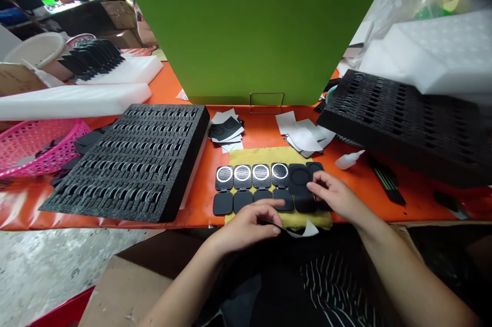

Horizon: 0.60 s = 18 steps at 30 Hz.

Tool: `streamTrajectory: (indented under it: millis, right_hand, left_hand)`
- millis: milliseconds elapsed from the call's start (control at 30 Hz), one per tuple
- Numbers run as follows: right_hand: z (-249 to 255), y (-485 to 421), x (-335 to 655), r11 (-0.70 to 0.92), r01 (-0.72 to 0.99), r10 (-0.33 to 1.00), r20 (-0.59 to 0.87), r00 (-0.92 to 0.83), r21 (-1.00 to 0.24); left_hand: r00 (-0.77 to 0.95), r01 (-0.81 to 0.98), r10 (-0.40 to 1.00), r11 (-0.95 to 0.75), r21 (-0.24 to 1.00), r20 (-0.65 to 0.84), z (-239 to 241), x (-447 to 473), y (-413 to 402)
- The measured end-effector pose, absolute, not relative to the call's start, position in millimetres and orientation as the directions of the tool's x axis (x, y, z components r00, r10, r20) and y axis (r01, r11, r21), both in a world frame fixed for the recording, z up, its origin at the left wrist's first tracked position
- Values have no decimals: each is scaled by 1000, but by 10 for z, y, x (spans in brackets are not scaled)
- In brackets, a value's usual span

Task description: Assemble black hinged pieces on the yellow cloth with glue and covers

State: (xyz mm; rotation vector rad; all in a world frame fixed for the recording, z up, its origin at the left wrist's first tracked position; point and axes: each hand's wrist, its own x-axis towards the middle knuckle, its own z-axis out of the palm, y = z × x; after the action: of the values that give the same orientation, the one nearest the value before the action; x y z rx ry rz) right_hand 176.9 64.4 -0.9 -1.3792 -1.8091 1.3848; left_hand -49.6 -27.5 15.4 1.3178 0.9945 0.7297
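Left arm (188,278) and right arm (397,260) reach inward, bare — left hand (253,222) pinching low, index finger (272,202) extended; right hand (335,192) slightly higher, fingers (325,178) bent, thumb (315,190) near the fingertips.

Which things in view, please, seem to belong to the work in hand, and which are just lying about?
Likely part of the work:
black hinged cases
yellow cloth beneath them
pale-faced strip in the left hand
black circle-marked sheet at the right hand

Apparently just lying about:
pink basket
white foam slabs
pale tub
small white bottle, though it might get used
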Motion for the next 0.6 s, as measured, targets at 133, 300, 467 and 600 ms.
streamTrajectory:
  millis: [133,300,467,600]
  right_hand:
    - [-305,878,1592,-27,400,914,-184,-361,-916]
    - [-548,1011,1439,80,440,913,-112,-393,-895]
    - [-569,1028,1452,91,468,909,-118,-400,-879]
    - [-549,1021,1452,74,488,902,-150,-404,-870]
  left_hand:
    - [471,389,876,-101,916,-104,71,-317,-189]
    - [432,683,902,-330,651,4,-130,-96,-105]
    - [405,763,914,-335,552,-6,-299,-26,-141]
    - [404,782,915,-338,524,-12,-326,-13,-160]
